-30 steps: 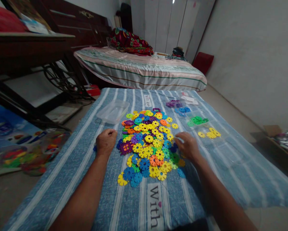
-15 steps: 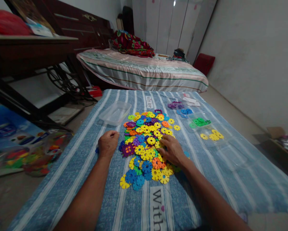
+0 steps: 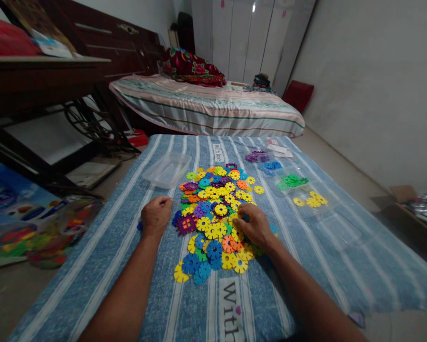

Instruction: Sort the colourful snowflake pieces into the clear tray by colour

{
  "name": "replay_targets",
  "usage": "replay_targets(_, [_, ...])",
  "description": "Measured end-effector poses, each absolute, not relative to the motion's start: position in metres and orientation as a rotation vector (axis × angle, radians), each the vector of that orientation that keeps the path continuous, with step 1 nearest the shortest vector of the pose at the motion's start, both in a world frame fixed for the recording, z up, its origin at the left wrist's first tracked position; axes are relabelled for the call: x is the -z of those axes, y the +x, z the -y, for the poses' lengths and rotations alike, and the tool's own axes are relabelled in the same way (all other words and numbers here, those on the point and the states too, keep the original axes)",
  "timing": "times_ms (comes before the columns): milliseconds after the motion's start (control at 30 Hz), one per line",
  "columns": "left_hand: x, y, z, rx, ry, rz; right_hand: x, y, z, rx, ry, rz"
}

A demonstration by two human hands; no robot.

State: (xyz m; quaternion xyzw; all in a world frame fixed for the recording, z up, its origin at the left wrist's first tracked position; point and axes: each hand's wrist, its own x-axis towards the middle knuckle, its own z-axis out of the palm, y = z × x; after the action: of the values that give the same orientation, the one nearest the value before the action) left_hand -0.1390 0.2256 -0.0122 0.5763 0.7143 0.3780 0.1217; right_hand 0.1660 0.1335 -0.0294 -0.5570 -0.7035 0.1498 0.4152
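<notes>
A heap of flat, notched plastic discs (image 3: 215,230), mostly yellow with blue, orange, green and purple, lies on the striped tablecloth (image 3: 195,313). At its right side, my right hand (image 3: 256,225) rests with curled fingers, the thumb apart from the forefinger; a blue disc (image 3: 246,217) shows in that gap. My left hand (image 3: 156,217) is closed at the heap's left side, and what it holds is hidden. A bit of dark blue (image 3: 139,226) peeks out at its outer edge. Near the left fingers lies a purple square piece with a yellow middle (image 3: 186,223).
Beyond my left hand stands a clear plastic box (image 3: 166,170). Along the right side are clear trays with purple (image 3: 257,156), blue (image 3: 271,166), green (image 3: 293,181) and yellow pieces (image 3: 315,199). A bed (image 3: 213,107) stands behind the table, a sewing-machine table (image 3: 49,76) at left.
The whole view has shifted slightly. My right hand's fingers have drawn a little closer to its thumb over the heap. The left hand stays closed in its place.
</notes>
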Motion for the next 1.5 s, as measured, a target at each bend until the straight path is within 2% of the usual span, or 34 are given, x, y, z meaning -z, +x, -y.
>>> replay_targets(167, [0.013,-0.140,-0.227,-1.112,1.667,-2.076,0.017,0.169,-0.130,-0.479,-1.366,1.646])
replay_targets(267, [0.013,-0.140,-0.227,-1.113,1.642,-2.082,0.006,0.183,-0.129,-0.388,-1.390,1.541])
replay_targets(567, [0.011,-0.137,-0.226,-1.128,1.620,-2.093,-0.021,0.314,-0.135,0.533,-1.767,1.202])
replay_targets(667, [0.013,-0.139,-0.227,-1.123,1.626,-2.094,-0.017,0.329,-0.135,0.695,-1.848,1.134])
replay_targets(933, [0.016,-0.142,-0.228,-1.123,1.668,-2.089,0.022,0.237,-0.141,0.267,-1.621,1.622])
replay_targets(1067, [0.014,-0.142,-0.229,-1.127,1.636,-2.099,0.021,0.196,-0.145,0.053,-1.569,1.931])
replay_targets(1267, [0.012,-0.141,-0.228,-1.130,1.621,-2.088,0.009,0.166,-0.156,-0.037,-1.667,2.054])
replay_targets(1500, [0.012,-0.140,-0.227,-1.125,1.618,-2.095,0.021,0.159,-0.159,-0.097,-1.715,2.031])
